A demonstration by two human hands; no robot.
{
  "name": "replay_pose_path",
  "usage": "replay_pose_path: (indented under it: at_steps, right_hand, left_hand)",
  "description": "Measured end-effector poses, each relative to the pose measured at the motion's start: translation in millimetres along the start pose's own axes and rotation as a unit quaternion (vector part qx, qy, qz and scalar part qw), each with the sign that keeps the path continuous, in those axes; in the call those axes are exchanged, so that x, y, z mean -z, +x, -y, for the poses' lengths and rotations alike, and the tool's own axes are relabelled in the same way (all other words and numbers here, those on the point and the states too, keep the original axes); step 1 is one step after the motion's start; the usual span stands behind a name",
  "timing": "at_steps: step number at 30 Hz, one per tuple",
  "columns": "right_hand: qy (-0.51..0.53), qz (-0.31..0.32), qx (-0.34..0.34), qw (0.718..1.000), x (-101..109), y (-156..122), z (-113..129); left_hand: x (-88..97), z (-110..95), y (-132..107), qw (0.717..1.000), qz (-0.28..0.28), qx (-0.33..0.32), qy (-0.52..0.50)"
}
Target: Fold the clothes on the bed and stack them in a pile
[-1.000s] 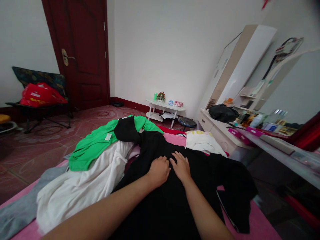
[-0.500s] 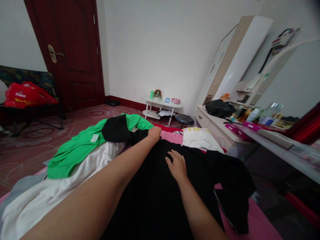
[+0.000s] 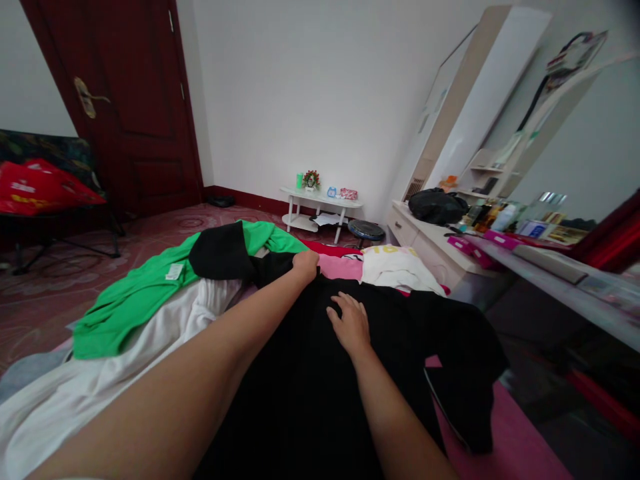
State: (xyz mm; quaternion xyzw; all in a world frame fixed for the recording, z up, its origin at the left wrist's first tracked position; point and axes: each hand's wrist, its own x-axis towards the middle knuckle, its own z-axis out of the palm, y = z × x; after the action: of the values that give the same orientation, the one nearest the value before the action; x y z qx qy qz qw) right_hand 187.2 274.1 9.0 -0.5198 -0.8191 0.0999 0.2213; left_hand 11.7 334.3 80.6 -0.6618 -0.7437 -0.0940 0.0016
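your left grip [image 3: 306,267] is pinching the far edge of the black top [image 3: 305,400] that's laid out on the pink sheet [image 3: 523,443], partly over the green garment [image 3: 133,293], while your right grip [image 3: 353,321] rests on it, fingers kinda spread.

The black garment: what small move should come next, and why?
Perhaps the left hand should pull the black garment straight at its far edge, since it seems closed there, while the open right hand rests on the garment and could steady it.

Both hands [image 3: 351,323] are bare, as are the smooth, tapering forearms [image 3: 200,387].
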Motion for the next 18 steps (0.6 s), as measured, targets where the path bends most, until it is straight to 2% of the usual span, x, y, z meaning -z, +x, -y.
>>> replay_pose_path:
  at_steps: [4, 8, 11, 14, 16, 18]
  right_hand:
    - [-0.016, 0.017, 0.010, 1.000, 0.6, 0.3, 1.1]
    - [-0.060, 0.067, 0.011, 0.996, -0.9, 2.2, 3.3]
    - [-0.091, 0.092, 0.007, 0.992, -2.8, 4.1, 4.4]
    - [-0.112, 0.094, 0.011, 0.989, -4.7, 4.4, 4.5]
    - [-0.118, 0.090, 0.010, 0.989, -5.5, 3.7, 4.4]
    - [-0.120, 0.087, 0.008, 0.989, -5.8, 2.7, 4.7]
  left_hand:
    - [-0.2, 6.1, -3.4, 0.998, -0.052, -0.027, 0.019]
    - [-13.1, 13.3, -18.1, 0.994, 0.005, -0.108, 0.031]
    - [-16.5, 17.3, -41.5, 0.986, 0.044, -0.156, 0.042]
    - [-0.3, 20.7, -72.7, 0.981, 0.049, -0.179, 0.047]
    - [22.0, 26.0, -91.5, 0.983, 0.030, -0.172, 0.051]
    - [49.6, 36.8, -104.0, 0.989, -0.011, -0.136, 0.059]
